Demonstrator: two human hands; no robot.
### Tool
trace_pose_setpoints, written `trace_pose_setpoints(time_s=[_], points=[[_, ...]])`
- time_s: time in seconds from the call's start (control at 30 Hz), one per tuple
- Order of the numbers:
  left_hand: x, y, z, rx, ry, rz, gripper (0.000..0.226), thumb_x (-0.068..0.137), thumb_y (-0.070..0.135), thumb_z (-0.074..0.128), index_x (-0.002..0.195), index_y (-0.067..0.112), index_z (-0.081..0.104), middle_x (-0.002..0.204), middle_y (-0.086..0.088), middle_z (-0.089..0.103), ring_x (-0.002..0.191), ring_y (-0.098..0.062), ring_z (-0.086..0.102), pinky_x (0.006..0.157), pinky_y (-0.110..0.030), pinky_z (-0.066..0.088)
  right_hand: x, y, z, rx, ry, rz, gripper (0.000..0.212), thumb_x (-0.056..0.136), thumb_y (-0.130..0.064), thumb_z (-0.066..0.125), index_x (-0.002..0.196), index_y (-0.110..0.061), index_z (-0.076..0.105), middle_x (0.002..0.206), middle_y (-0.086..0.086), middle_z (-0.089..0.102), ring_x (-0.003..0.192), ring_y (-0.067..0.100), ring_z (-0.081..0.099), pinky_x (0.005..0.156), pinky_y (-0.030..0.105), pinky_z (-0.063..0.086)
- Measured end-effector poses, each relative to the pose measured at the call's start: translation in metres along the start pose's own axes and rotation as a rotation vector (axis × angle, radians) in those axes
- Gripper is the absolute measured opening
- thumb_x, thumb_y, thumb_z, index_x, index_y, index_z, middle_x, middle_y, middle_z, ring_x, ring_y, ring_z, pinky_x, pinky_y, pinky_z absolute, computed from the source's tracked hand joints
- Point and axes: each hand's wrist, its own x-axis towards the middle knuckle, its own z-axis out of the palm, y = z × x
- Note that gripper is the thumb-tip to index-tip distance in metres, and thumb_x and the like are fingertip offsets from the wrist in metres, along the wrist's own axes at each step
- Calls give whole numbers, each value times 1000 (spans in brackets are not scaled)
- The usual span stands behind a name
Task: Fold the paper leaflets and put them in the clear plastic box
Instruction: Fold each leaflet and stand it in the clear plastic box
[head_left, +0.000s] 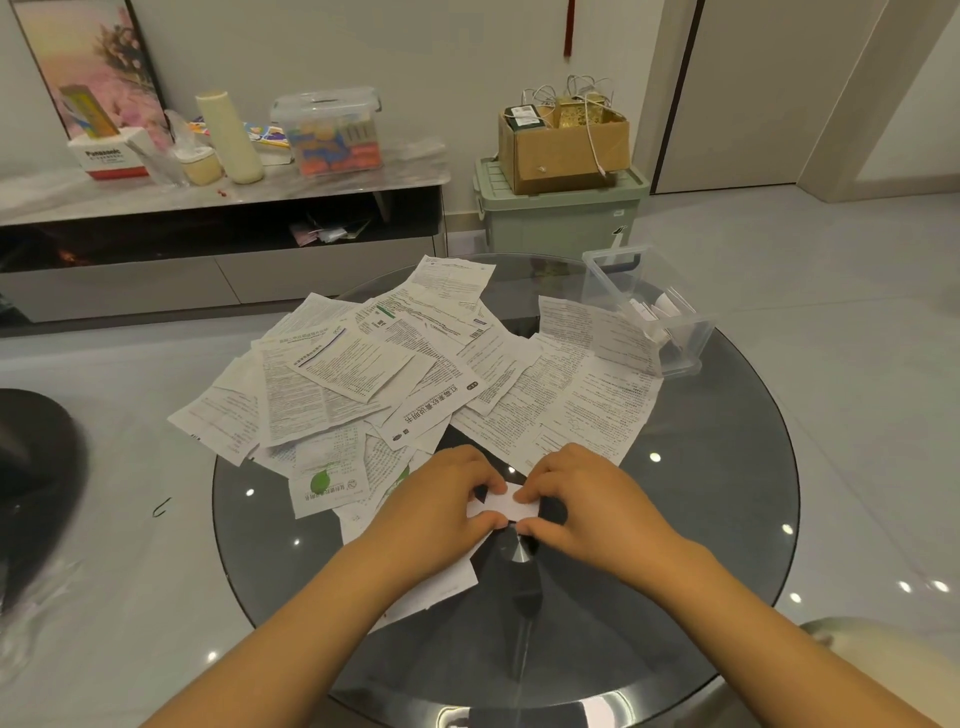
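Left hand (447, 499) and right hand (582, 499) both pinch small folded leaflet (503, 506) at table 6 o'clock, likely to press crease. Clear plastic box (649, 312) at 2 o'clock, some folded papers inside. Unfolded leaflets (395, 374) spread across middle.

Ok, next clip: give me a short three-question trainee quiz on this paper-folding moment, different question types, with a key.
1. True or false: the left hand and right hand both pinch one small folded leaflet.
2. Multiple choice: where does the clear plastic box stand on the glass table?
A. at the far right edge
B. under the person's wrists
C. at the near left edge
3. Fill in: the unfolded leaflets lie spread in an overlapping ____ between the hands and the box.

Key: 1 true; 2 A; 3 pile. The box already holds a few folded papers, and one open sheet leans against its near side.
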Motion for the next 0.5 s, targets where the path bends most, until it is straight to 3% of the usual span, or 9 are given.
trace_pose_setpoints(time_s=[0.13, 0.3, 0.43, 0.5], points=[[0, 0, 0, 14, -1, 12, 27, 81, 36, 68, 106, 28, 64, 97, 19, 50, 88, 2, 43, 77, -15, 40, -3, -5, 3, -63, 86, -66, 30, 87, -40, 55, 104, -22, 71, 96, -5, 68, 95, 16, 57, 81, 27, 43], [2, 4, -1, -15, 59, -8, 9, 85, 24, 63, 92, 26, 68, 94, 15, 56, 95, -3, 46, 82, -22, 42, -3, -6, -2, 4, 151, 15, 23, 91, -34, 48, 97, -25, 69, 83, -3, 66, 81, 16, 57, 69, 32, 46], [6, 9, -3, -56, 127, -76, 8, 87, 22, 61, 86, 21, 69, 85, 10, 63, 84, -6, 56, 77, -28, 48, -5, -7, -3, 46, 214, 20, 22, 91, -32, 50, 91, -21, 69, 83, -4, 64, 79, 15, 55, 64, 30, 46], [8, 13, -5, -131, 158, -111, 6, 89, 21, 60, 87, 23, 66, 80, 13, 63, 77, -2, 58, 73, -23, 49, -6, -4, -4, 71, 255, 34, 22, 89, -32, 50, 88, -20, 69, 81, -5, 63, 78, 14, 54, 64, 31, 48]])
